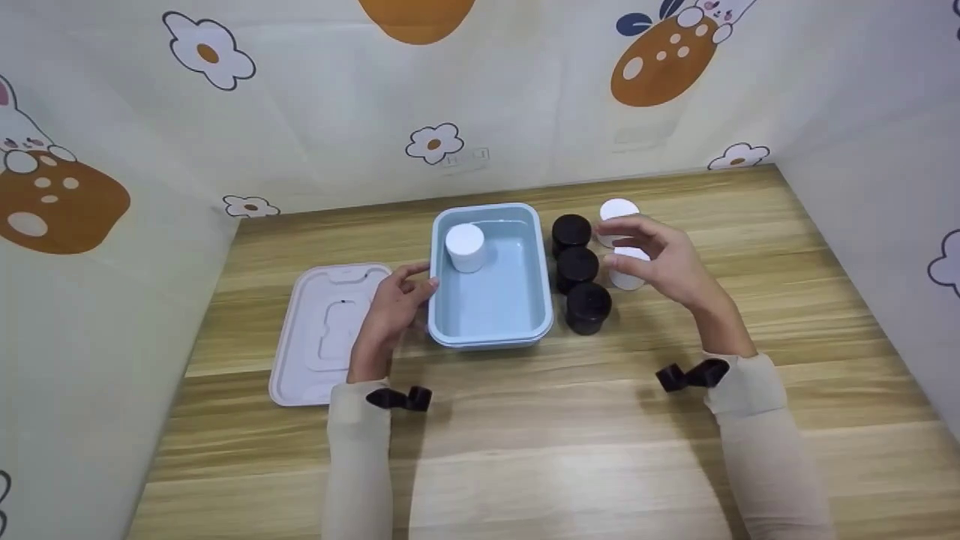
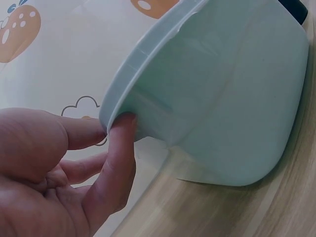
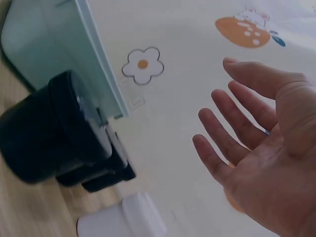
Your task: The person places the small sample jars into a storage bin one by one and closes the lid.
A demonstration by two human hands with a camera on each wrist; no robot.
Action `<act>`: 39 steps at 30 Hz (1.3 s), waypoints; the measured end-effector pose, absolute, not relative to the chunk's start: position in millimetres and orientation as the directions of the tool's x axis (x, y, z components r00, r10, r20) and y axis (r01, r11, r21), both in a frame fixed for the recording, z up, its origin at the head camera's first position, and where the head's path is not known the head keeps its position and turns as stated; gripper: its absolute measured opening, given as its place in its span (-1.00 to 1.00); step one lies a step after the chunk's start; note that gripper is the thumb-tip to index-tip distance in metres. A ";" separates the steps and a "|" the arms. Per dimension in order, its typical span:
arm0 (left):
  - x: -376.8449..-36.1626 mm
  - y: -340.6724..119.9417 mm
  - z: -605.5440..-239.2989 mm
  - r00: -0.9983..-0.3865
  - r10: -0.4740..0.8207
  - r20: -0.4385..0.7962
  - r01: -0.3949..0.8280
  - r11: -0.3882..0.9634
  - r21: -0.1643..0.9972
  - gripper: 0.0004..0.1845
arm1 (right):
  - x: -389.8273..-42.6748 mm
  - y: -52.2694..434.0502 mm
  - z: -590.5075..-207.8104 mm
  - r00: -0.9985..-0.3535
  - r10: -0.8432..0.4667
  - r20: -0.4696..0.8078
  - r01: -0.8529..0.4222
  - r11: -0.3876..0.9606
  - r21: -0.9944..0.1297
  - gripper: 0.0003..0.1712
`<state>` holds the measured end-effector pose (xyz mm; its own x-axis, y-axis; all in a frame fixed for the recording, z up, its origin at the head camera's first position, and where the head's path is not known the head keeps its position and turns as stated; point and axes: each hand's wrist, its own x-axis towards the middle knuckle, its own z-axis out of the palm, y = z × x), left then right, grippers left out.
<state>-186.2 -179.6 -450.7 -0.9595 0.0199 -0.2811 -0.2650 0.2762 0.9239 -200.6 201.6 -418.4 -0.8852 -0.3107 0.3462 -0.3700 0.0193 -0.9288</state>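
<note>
A light blue plastic tub (image 1: 499,304) stands on the table, holding one white lidded jar (image 1: 465,244) toward its back left. My left hand (image 1: 396,301) pinches the tub's left rim between thumb and fingers, as the left wrist view shows close up. Over two white jars (image 1: 628,279) to the right of the tub, my right hand (image 1: 667,259) hovers with fingers spread and partly hides them. In the right wrist view, the right hand (image 3: 261,148) is apart from the jars with nothing in it. Three black jars (image 1: 588,307) line up between the tub and the white jars.
A pale flat lid (image 1: 307,337) lies left of the tub, partly under my left forearm. A patterned cloth (image 1: 337,112) hangs behind the wooden table (image 1: 540,435) and at its sides. Dark camera mounts (image 1: 401,399) sit on both wrists.
</note>
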 end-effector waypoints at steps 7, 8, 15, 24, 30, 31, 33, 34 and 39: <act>-184.8 -177.4 -448.4 -0.959 0.017 -0.281 -0.267 0.259 0.928 -0.51 | -204.7 220.2 -430.3 -0.914 -0.256 0.315 -0.323 -0.013 -0.946 -0.50; -185.2 -177.2 -448.5 -0.959 0.017 -0.282 -0.268 0.260 0.928 -0.51 | -205.4 222.7 -431.3 -0.917 -0.247 0.312 -0.320 -0.011 -0.947 -0.49; -187.0 -176.9 -448.9 -0.955 0.008 -0.296 -0.283 0.275 0.919 -0.51 | -213.1 241.5 -444.8 -0.940 -0.195 0.280 -0.292 0.031 -0.956 -0.46; -187.5 -179.0 -452.4 -0.953 0.012 -0.303 -0.288 0.271 0.918 -0.51 | -219.3 255.0 -465.9 -0.979 -0.150 0.139 -0.159 0.130 -0.979 -0.31; -185.6 -179.2 -452.8 -0.959 0.023 -0.282 -0.267 0.262 0.927 -0.52 | -222.1 259.7 -478.2 -0.980 -0.193 0.045 -0.068 0.116 -0.991 -0.22; -185.7 -179.3 -452.8 -0.960 0.027 -0.278 -0.261 0.260 0.930 -0.52 | -222.6 260.7 -480.3 -0.978 -0.205 0.033 -0.056 0.105 -0.993 -0.21; -185.7 -179.1 -452.3 -0.961 0.029 -0.276 -0.259 0.263 0.929 -0.52 | -223.8 262.4 -484.0 -0.973 -0.231 0.024 -0.045 0.088 -0.995 -0.20; -185.8 -178.9 -451.8 -0.960 0.026 -0.278 -0.262 0.266 0.928 -0.52 | -224.5 262.8 -485.6 -0.970 -0.241 0.021 -0.040 0.076 -0.996 -0.19; -186.2 -178.2 -450.1 -0.957 0.013 -0.290 -0.274 0.288 0.918 -0.52 | -227.3 263.3 -491.0 -0.964 -0.266 0.016 -0.032 0.059 -0.998 -0.15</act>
<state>-186.2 -178.2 -450.1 -0.9568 0.0133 -0.2903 -0.2744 0.2878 0.9175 -227.3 263.3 -491.0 -0.9639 -0.2659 0.0155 -0.0324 0.0591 -0.9977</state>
